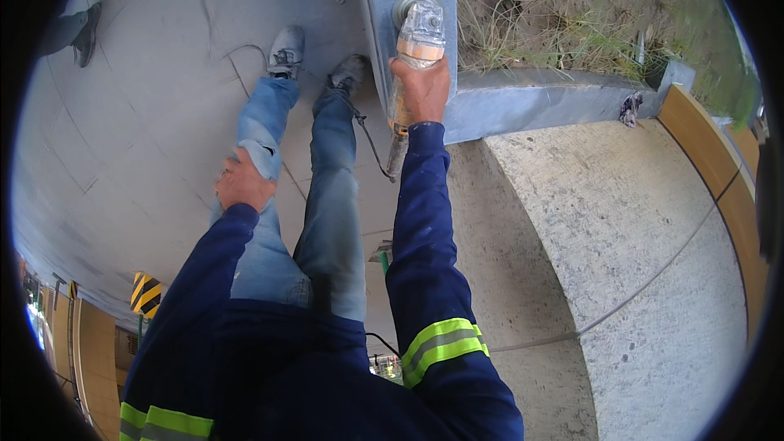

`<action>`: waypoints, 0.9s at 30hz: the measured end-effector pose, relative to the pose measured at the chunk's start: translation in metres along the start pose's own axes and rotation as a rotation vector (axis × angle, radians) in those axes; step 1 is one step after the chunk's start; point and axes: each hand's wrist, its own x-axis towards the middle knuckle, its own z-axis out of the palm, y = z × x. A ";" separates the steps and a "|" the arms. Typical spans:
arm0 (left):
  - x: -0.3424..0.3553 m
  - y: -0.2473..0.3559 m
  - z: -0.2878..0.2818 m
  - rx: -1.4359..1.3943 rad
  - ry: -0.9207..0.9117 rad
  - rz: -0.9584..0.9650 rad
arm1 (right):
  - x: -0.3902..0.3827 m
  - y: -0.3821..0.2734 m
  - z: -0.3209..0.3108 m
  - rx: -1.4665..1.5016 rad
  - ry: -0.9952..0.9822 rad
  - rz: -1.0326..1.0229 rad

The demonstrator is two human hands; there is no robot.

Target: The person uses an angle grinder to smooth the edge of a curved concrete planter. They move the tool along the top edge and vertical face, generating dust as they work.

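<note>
I note navy sleeves [425, 220] with yellow-grey reflective bands, blue jeans [331, 196], an orange-silver grinder [415, 49], and a yellow-black striped marker [147, 292].

Pale paved floor [147, 114], curved concrete ledge [637, 220], perhaps dry grass [555, 24] beyond.

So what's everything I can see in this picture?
grinder: one, orange and grey, in the right hand, disc end against the kerb
kerb: one, grey-blue, L-shaped, along the grass patch
grass: one dry patch, brown-green, top right behind the kerb
slab: one, pale speckled concrete, curved, on the right
cable: one, thin, grey, running across the slab
cord: one, dark, trailing from the grinder's tail
pavement: grey tiles, left half
striped block: one, yellow and black, lower left
other shoes: dark, top left, another person's
own shoes: two, grey, dusty, by the kerb
jeans: blue, torn at the left knee
left hand: resting on the left knee
right hand: gripping the grinder
</note>
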 end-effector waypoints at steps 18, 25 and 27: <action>-0.055 -0.008 0.044 -0.172 -0.190 0.118 | -0.003 0.049 -0.042 -0.008 0.048 0.029; -0.109 0.005 0.030 -0.083 -0.338 0.076 | -0.027 0.051 -0.025 -0.113 -0.040 0.020; -0.085 0.014 0.042 -0.093 -0.285 -0.017 | -0.027 0.053 -0.021 -0.129 -0.037 -0.009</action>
